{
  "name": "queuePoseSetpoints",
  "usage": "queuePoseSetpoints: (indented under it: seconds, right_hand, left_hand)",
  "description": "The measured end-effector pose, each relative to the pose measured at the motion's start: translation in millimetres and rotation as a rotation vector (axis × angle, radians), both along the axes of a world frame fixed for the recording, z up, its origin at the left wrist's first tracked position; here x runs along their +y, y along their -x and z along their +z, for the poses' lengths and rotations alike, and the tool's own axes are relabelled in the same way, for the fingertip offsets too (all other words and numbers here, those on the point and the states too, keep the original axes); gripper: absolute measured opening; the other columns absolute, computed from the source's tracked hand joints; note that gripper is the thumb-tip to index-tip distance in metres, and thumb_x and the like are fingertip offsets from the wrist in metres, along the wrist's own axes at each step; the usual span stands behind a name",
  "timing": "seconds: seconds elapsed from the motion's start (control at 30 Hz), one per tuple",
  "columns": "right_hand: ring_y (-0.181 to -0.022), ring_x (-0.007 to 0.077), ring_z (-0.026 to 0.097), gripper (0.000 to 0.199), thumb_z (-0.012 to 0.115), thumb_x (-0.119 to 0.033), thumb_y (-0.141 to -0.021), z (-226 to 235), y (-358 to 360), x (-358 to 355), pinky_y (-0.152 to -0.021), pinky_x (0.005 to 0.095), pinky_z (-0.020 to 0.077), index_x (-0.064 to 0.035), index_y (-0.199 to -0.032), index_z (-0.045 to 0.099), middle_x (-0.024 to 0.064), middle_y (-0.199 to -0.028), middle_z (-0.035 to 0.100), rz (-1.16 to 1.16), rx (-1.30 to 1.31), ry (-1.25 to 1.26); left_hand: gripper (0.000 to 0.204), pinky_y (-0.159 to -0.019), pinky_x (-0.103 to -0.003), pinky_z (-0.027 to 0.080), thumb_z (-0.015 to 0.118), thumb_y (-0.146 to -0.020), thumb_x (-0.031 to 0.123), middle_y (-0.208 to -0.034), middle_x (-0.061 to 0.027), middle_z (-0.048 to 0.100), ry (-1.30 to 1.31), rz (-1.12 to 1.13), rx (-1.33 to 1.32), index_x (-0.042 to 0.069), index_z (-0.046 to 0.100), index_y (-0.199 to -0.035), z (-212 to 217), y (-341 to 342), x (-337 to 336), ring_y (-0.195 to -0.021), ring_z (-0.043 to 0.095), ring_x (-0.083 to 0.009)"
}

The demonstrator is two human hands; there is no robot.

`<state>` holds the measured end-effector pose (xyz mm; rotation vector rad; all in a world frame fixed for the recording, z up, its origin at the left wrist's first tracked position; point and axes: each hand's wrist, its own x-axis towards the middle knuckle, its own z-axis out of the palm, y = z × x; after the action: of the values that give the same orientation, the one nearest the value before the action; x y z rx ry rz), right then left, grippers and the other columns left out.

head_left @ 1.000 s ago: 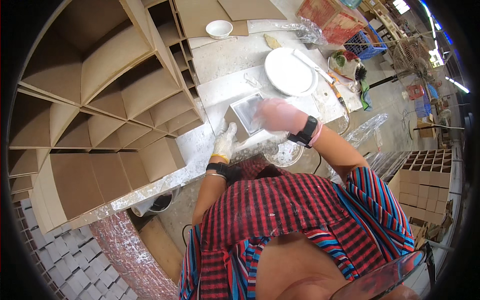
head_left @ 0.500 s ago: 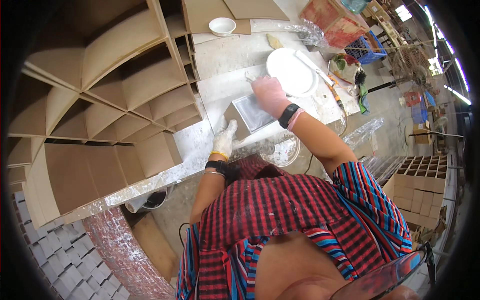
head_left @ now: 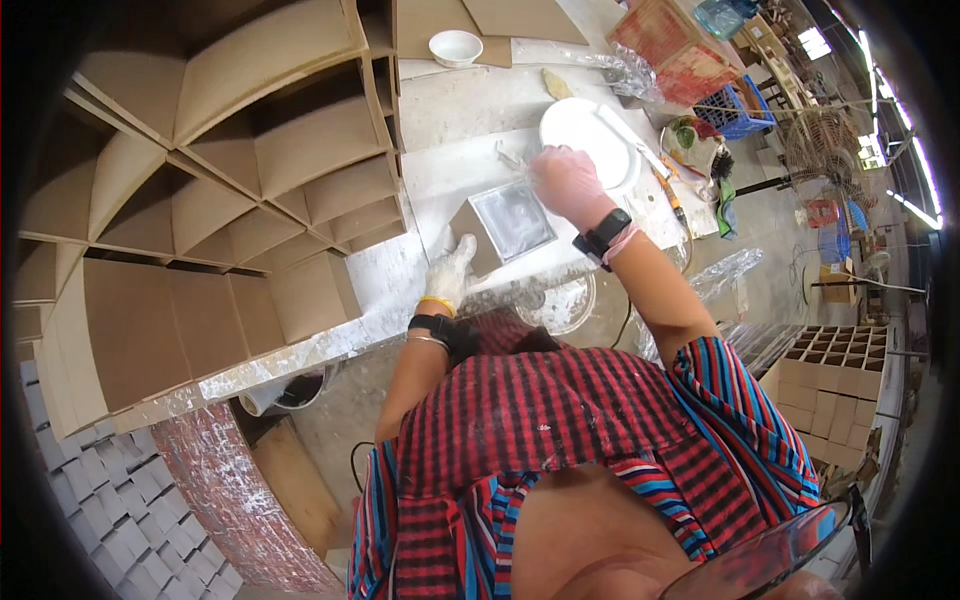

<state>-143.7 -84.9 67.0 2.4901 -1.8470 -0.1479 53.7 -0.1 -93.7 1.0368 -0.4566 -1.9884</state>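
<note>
From my remote station I record, at the far left, a stack of brown partitioned boxes (head_left: pixel 215 320) resting on the desk (head_left: pixel 450 110), well to one side, which I judge leaves the working spot within reach of both arms. Next along, the left hand (head_left: pixel 450 272), in a pale glove, lies against the near left side of a small box (head_left: pixel 505 226), its thumb pointing up along the wall; I read this as a steadying hold, but the lower fingers are hidden and I cannot tell whether they pinch the edge. A white bowl (head_left: pixel 455 47) stands farther back, beyond the immediate work. The small box sits near the front edge of the desk, its pale, streaked face turned up, presumably so that face is exposed to the wearer. Below that edge shows a round white tub (head_left: pixel 567 303). The right hand (head_left: pixel 570 186), in a pink glove, is beyond the box's far right corner with fingers curled together; I cannot tell whether anything is pinched in them. It overlaps the near rim of a round white dish (head_left: pixel 592 135), contact unconfirmed; that dish stands just beside the box, conveniently reachable. A white strip (head_left: pixel 622 128) lies across the dish's right side, and an orange-handled tool (head_left: pixel 677 205) rests farther right.
</note>
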Motion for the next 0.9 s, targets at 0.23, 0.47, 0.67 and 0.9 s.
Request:
queuePoseSetpoints:
  seconds: [0.23,0.47,0.67,0.9]
  right_hand:
    - [-0.084,0.028,0.065,0.013,0.058,-0.012,-0.079,-4.7,1.9,12.7,-0.073,0.038,0.0488,-0.0073,-0.082,0.069,0.009,-0.088,0.065,0.272,0.24,-0.008]
    - [-0.08,0.03,0.067,0.015,0.062,-0.012,-0.076,10.3,7.5,51.0,-0.07,0.0377,0.0516,-0.0015,-0.083,0.068,0.0141,-0.087,0.066,0.284,0.288,-0.352]
    - [-0.079,0.0293,0.065,0.018,0.061,-0.01,-0.072,17.4,26.8,47.7,-0.073,0.0396,0.0506,-0.0116,-0.089,0.069,0.0103,-0.089,0.065,0.225,0.049,-0.414]
    - [-0.091,0.0268,0.06,0.02,0.062,-0.01,-0.07,6.7,24.6,90.5,-0.08,0.0409,0.0474,-0.0125,-0.089,0.068,0.0083,-0.089,0.062,0.185,-0.14,-0.249]
  left_hand:
    - [0.07,-0.077,-0.04,0.056,0.065,-0.09,0.036,-0.136,-0.0079,0.047,-0.017,-0.045,-0.026,0.02,0.028,-0.148,17.5,4.5,-2.1,-0.105,0.059,-0.0253]
    - [0.066,-0.074,-0.039,0.056,0.063,-0.092,0.036,-0.133,-0.0074,0.049,0.009,0.005,-0.03,0.02,0.03,-0.147,21.7,3.5,2.3,-0.103,0.059,-0.025]
    - [0.071,-0.076,-0.036,0.056,0.062,-0.092,0.033,-0.134,-0.0091,0.048,0.13,-0.018,-0.113,0.016,0.025,-0.15,13.4,1.9,14.1,-0.108,0.057,-0.0237]
    - [0.071,-0.078,-0.033,0.056,0.061,-0.092,0.018,-0.131,-0.012,0.05,0.234,-0.079,-0.09,0.015,0.021,-0.151,32.1,1.2,20.9,-0.106,0.057,-0.0212]
